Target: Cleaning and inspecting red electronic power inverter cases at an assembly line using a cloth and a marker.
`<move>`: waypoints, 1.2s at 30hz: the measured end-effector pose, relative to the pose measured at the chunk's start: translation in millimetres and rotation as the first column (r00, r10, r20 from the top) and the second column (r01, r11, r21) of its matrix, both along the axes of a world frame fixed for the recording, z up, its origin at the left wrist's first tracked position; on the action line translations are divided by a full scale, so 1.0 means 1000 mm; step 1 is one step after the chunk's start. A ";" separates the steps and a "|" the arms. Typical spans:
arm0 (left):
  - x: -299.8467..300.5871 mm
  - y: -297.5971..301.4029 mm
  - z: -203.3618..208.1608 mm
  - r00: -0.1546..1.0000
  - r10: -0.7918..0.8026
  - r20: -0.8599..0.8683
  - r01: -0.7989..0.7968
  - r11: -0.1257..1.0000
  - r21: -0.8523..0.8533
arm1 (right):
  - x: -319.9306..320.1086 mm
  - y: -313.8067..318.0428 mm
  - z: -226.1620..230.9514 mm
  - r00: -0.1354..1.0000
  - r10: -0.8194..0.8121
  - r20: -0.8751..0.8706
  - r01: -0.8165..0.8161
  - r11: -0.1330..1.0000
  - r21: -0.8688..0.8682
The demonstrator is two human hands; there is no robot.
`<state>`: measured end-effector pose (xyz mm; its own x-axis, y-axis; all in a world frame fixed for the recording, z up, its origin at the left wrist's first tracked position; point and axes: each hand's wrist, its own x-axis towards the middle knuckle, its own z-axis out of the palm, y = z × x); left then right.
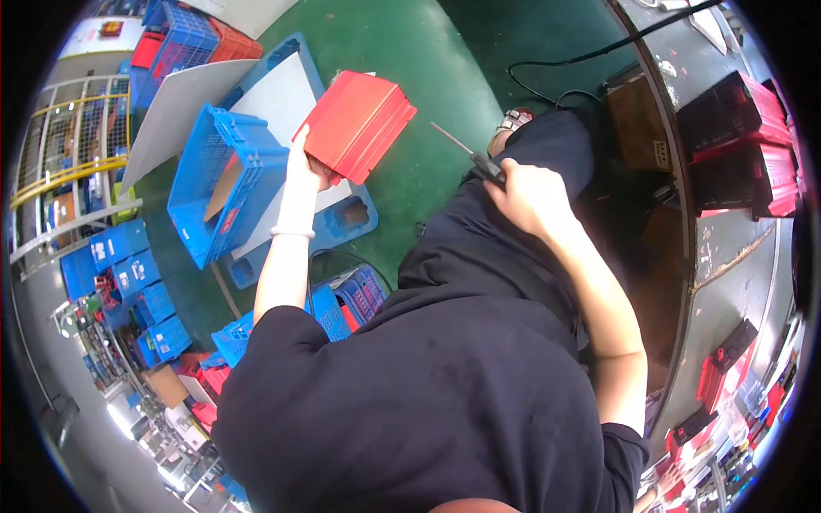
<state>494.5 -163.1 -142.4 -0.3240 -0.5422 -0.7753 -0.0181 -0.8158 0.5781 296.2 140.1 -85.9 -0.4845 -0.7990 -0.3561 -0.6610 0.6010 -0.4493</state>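
My left hand [310, 164] grips a red ribbed box-shaped housing [355, 126] from its lower left side, raised above the floor next to a blue crate [256, 141]. Part of the fingers is hidden behind the housing. In my right hand [532, 195] is a screwdriver [484, 164] with a dark handle, held above my right thigh. Its thin shaft points up and left, and the tip is apart from the housing.
A blue pallet [363, 214] lies under the crate on the green floor [419, 60]. To the right is a workbench [705, 244] with red-and-black housings [740, 167] on it. A black cable [590, 60] hangs past its far end. Blue bins [128, 261] are stacked at the left.
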 end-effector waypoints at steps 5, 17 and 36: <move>-0.008 0.002 0.013 0.997 0.081 0.012 -0.080 0.996 -0.048 | -0.017 0.001 0.033 0.833 0.198 0.516 -0.220 0.975 -0.020; -0.065 0.038 0.087 0.944 -0.031 -0.329 -0.055 0.967 -0.247 | -0.051 0.023 -0.004 0.672 -0.238 0.701 0.435 0.893 -0.115; -0.150 0.110 0.132 0.514 -0.348 -0.784 0.343 0.921 -0.183 | -0.149 0.328 0.087 0.080 -0.849 0.522 0.610 -0.372 -0.700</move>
<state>344.7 -52.8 -10.1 -0.9620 -0.2512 -0.1066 0.1648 -0.8462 0.5068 147.3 468.1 1.4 -0.8069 0.5756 0.1328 -0.0411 0.1697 -0.9846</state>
